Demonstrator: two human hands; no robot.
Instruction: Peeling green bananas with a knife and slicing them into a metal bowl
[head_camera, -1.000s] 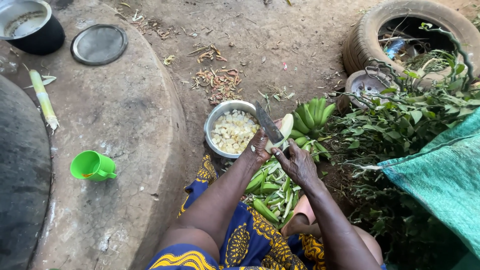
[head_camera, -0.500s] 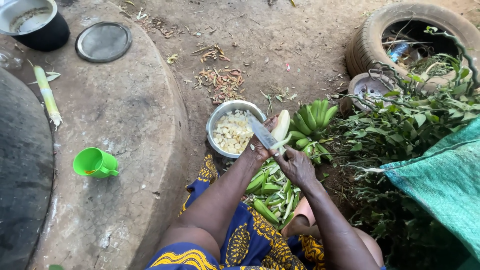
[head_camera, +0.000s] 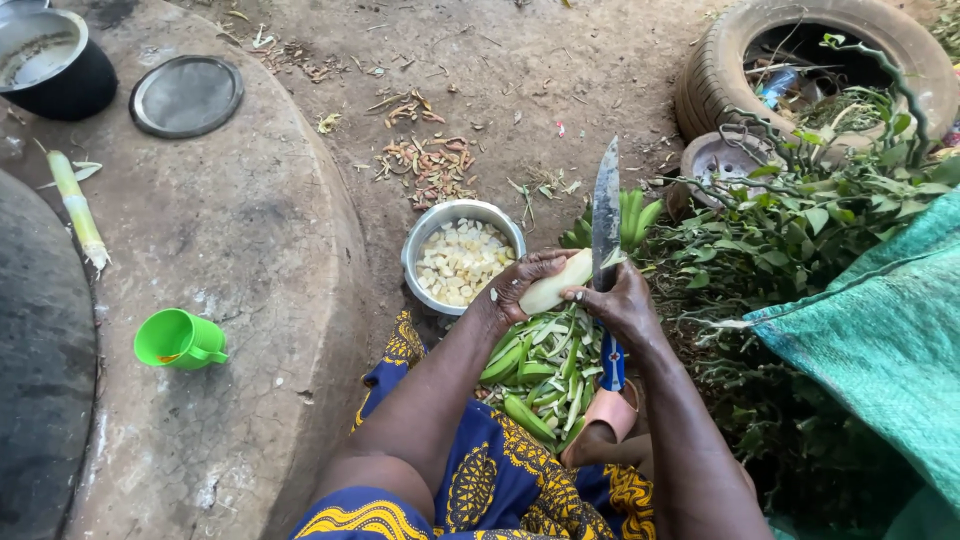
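Peeled banana gripped in left hand; right hand clasps knife, blade upright. Steel bowl just beside, green peels beneath, tyre beyond.

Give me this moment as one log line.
left hand: holds peeled banana | right hand: holds knife, blade up | bowl: cut pieces | peels: on lap

A pale peeled banana is lying crosswise just right of the bowl, a long knife standing upright against it.
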